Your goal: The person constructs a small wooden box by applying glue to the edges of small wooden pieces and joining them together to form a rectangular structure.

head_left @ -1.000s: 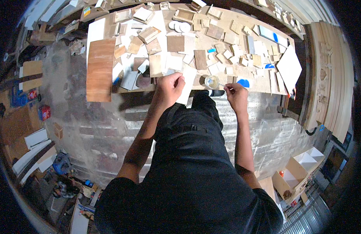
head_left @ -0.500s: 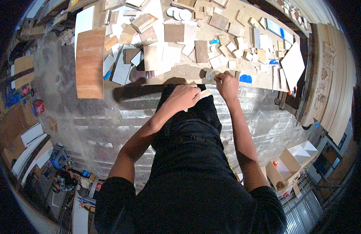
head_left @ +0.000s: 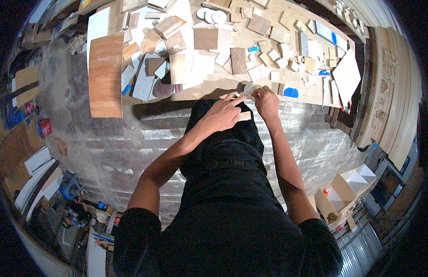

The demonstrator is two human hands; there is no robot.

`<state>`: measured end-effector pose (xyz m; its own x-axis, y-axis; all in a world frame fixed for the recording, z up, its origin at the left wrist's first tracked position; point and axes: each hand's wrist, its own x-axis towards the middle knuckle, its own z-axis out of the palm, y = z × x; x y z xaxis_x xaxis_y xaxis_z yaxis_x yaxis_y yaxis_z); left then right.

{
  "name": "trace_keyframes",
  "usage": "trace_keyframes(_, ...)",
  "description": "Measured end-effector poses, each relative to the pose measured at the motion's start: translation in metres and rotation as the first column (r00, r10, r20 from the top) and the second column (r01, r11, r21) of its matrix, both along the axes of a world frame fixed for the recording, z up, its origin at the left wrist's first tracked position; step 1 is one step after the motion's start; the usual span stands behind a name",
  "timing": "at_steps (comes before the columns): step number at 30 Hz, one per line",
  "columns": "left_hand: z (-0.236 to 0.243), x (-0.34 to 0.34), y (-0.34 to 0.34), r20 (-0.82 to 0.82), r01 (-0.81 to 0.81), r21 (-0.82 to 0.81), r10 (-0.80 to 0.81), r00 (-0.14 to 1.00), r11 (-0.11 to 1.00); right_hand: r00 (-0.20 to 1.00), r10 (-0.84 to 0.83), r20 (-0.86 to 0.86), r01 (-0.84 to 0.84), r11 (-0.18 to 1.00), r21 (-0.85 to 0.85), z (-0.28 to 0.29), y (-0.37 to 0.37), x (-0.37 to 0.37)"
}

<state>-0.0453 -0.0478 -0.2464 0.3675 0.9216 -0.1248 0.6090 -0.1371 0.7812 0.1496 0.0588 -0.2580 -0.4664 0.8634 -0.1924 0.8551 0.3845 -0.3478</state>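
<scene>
My left hand [head_left: 221, 113] is in front of the bench's near edge, closed around a small pale wood block [head_left: 244, 116] whose end sticks out beside the fingers. Its index finger stretches toward my right fingertips. At that same edge, my right hand [head_left: 267, 102] has its fingers pinched together, touching or just over a small round pale thing [head_left: 252, 87]. Whether this is a tape roll or a little cup, I cannot tell. What the right fingertips pinch is hidden.
Many wood offcuts [head_left: 206, 39] and white pieces cover the workbench [head_left: 202, 87]. A reddish-brown board [head_left: 106, 76] overhangs its left front. White discs [head_left: 218, 17] lie at the back. Long planks [head_left: 393, 92] are stacked at right; an open wooden box unit [head_left: 338, 196] stands at lower right.
My left hand has moved slightly up and right with the wood block, its index finger now extended to the right fingertips. My right hand has shifted slightly left.
</scene>
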Motion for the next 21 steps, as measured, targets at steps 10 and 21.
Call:
trace_keyframes(10,0.002,0.003,0.0,-0.052,0.022,0.034,-0.02,0.998,0.999,0.941,-0.233,-0.245,0.219,0.972,-0.083,-0.012,-0.011,0.011)
trace_keyframes(21,0.007,0.002,0.002,-0.022,-0.034,-0.011,0.033,0.999,0.999,0.827,-0.364,-0.427,0.323,0.931,-0.168,-0.03,-0.011,0.018)
